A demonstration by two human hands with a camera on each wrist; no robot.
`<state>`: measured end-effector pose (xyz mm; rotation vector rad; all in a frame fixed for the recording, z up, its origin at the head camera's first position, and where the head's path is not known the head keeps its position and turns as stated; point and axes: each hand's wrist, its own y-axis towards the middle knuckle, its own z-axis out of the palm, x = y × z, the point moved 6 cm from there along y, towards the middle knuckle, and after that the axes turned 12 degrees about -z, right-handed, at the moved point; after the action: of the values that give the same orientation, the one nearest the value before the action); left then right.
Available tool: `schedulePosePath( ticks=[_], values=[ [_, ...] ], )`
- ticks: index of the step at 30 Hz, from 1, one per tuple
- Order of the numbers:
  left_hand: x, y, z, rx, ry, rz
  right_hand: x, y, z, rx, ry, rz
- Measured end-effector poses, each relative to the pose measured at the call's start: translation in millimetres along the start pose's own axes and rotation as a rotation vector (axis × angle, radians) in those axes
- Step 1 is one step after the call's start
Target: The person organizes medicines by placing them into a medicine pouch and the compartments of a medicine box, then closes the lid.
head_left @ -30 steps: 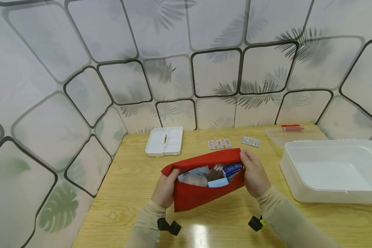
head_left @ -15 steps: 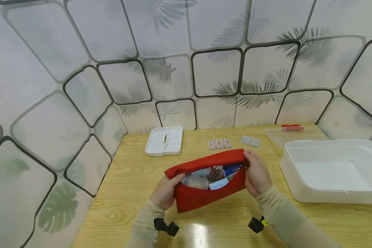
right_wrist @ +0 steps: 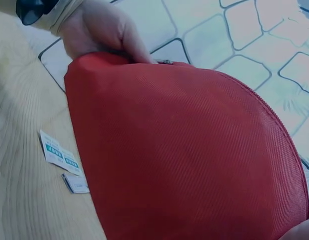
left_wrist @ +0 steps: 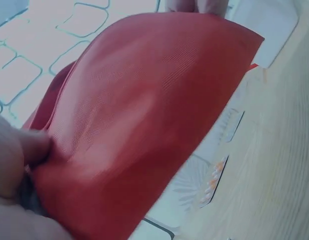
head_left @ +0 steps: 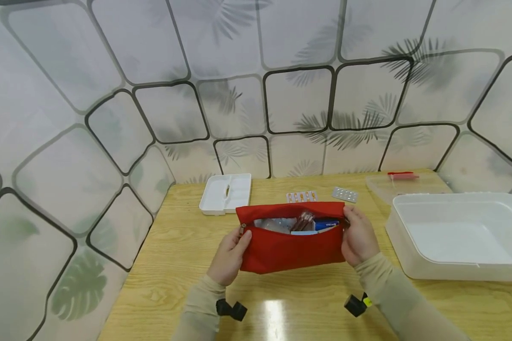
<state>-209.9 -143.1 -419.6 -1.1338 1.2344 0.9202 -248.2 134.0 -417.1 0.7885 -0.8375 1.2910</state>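
A red zippered pouch (head_left: 292, 251) is held up over the table with its mouth partly open. My left hand (head_left: 229, 258) pinches its left end beside the zipper pull (head_left: 242, 228), thumb on the front. At the opposite end my right hand (head_left: 360, 239) grips the corner near the zipper. Through the mouth show a clear plastic bag (head_left: 275, 224), a dark blue box (head_left: 325, 224) and the edge of a light blue item (head_left: 304, 232). In both wrist views the pouch's red fabric hides its contents; the right wrist view shows the zipper teeth (right_wrist: 262, 99) along the edge.
Beyond the pouch lie an orange-capsule blister pack (head_left: 302, 196) and a silver one (head_left: 344, 194). A white divided tray (head_left: 238, 189) is at back left. To the right stands a white plastic bin (head_left: 452, 270), with a clear lid (head_left: 428, 183) behind it.
Both hands have levelled the pouch and tipped it so more of its front faces me. The mouth looks narrower, and the upper edge now covers part of the capsule blister pack.
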Motion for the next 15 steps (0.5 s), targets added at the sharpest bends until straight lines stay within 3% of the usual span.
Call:
schedulePosePath(
  ticks=[4, 10, 15],
  values=[
    [-4.7, -1.3, 0.2, -0.109, 0.000, 0.078, -3, 2, -3, -0.021, 0.003, -0.035],
    [-16.0, -7.9, 6.0, -0.186, 0.049, 0.143, -12, 7, -9, -0.031, -0.022, -0.047],
    [-49.5, -28.9, 22.7, -0.234, 0.213, 0.377, -14, 14, -14, -0.051, -0.199, -0.086]
  ],
)
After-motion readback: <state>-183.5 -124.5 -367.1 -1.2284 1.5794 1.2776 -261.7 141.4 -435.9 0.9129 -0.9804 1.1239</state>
